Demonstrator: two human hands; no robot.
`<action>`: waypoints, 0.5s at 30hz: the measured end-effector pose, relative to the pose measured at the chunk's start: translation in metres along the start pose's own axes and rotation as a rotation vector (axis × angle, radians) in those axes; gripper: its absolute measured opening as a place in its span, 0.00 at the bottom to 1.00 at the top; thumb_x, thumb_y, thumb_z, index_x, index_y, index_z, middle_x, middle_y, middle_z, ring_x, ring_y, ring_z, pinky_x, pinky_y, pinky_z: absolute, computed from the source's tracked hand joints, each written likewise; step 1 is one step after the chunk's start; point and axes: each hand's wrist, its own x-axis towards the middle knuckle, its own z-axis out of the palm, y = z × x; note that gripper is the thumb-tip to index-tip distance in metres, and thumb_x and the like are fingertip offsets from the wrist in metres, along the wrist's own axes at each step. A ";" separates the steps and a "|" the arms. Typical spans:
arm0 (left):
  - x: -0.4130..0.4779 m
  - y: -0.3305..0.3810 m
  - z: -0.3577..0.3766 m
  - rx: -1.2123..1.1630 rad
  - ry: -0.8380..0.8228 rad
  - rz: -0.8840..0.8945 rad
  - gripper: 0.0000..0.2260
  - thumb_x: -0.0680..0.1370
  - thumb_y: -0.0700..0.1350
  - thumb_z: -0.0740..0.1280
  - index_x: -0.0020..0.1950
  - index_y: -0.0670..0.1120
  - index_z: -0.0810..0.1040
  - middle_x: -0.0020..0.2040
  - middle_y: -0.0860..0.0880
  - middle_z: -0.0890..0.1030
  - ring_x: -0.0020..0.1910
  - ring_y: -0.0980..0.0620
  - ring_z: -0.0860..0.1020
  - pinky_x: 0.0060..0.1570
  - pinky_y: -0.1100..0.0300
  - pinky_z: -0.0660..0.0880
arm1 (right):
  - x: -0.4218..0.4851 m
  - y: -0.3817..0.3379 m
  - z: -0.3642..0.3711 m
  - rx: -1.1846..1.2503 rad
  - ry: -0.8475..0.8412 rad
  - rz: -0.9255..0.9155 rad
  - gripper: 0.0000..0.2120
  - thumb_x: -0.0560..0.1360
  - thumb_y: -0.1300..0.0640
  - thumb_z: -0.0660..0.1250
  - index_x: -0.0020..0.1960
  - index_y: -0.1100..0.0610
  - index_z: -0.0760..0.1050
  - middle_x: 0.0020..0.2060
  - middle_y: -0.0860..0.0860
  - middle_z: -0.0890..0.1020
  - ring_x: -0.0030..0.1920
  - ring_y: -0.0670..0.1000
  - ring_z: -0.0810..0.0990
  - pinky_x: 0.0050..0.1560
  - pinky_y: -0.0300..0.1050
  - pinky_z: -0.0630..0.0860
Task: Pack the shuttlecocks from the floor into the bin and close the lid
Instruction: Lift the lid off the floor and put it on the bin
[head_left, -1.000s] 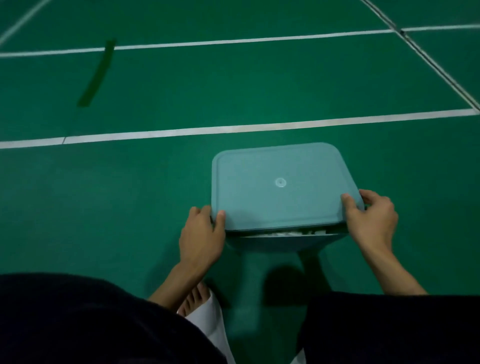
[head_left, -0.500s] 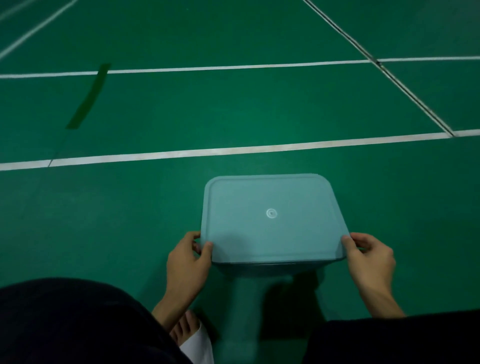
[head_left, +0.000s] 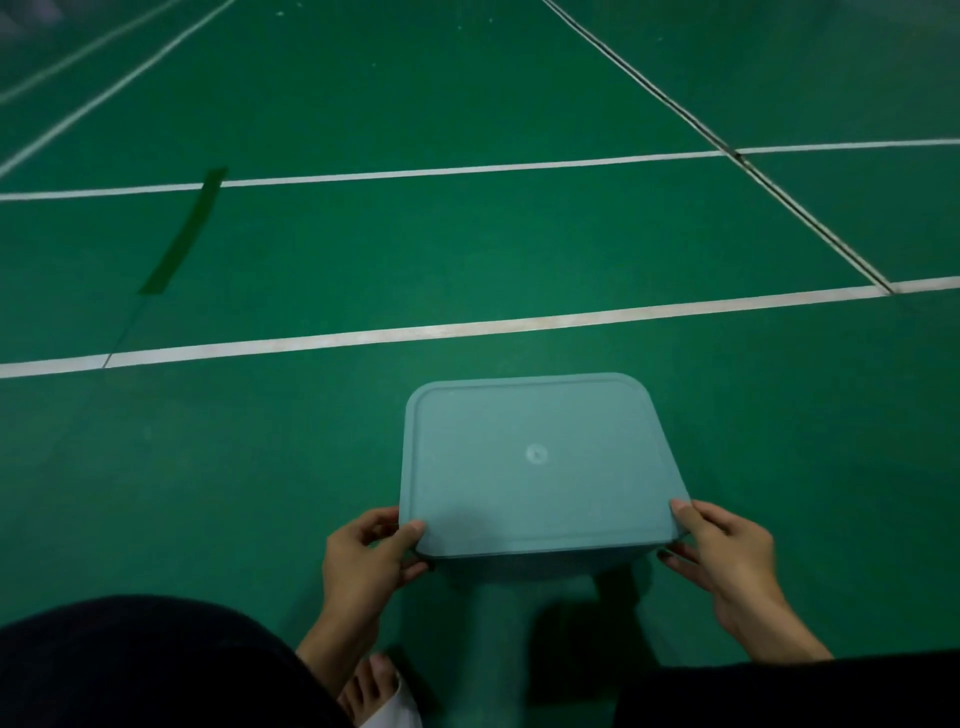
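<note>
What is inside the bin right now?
Nothing inside shows: the lid lies over the whole bin, so any shuttlecocks are hidden. The left hand and right hand grip its near corners.

So, dark trousers (head_left: 130, 670), pretty much black, cover both knees along the near left and near right edges. The left hand (head_left: 363, 564) and right hand (head_left: 727, 558) are bare, forearms too. There's a bare foot (head_left: 366, 686) near the bottom, toes showing, with a bit of white cloth (head_left: 404, 713) just beside it.
</note>
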 end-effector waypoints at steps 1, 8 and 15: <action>0.000 0.001 0.001 -0.007 0.000 0.019 0.04 0.77 0.33 0.72 0.51 0.37 0.83 0.49 0.38 0.84 0.39 0.42 0.83 0.34 0.58 0.83 | 0.001 -0.001 0.001 0.008 0.000 -0.011 0.08 0.79 0.62 0.70 0.57 0.63 0.79 0.47 0.60 0.82 0.43 0.59 0.81 0.30 0.42 0.82; 0.033 0.024 0.009 0.003 0.054 0.096 0.05 0.78 0.31 0.70 0.53 0.31 0.81 0.48 0.36 0.83 0.32 0.48 0.81 0.29 0.63 0.81 | 0.020 -0.026 0.039 0.068 -0.096 -0.012 0.07 0.80 0.67 0.67 0.57 0.67 0.78 0.47 0.61 0.82 0.40 0.55 0.80 0.31 0.41 0.83; 0.089 0.064 0.008 -0.070 0.109 0.058 0.09 0.79 0.32 0.69 0.58 0.31 0.78 0.54 0.36 0.81 0.41 0.40 0.81 0.30 0.63 0.82 | 0.050 -0.054 0.092 0.092 -0.221 0.016 0.10 0.80 0.68 0.67 0.61 0.62 0.75 0.51 0.60 0.82 0.44 0.56 0.82 0.38 0.44 0.85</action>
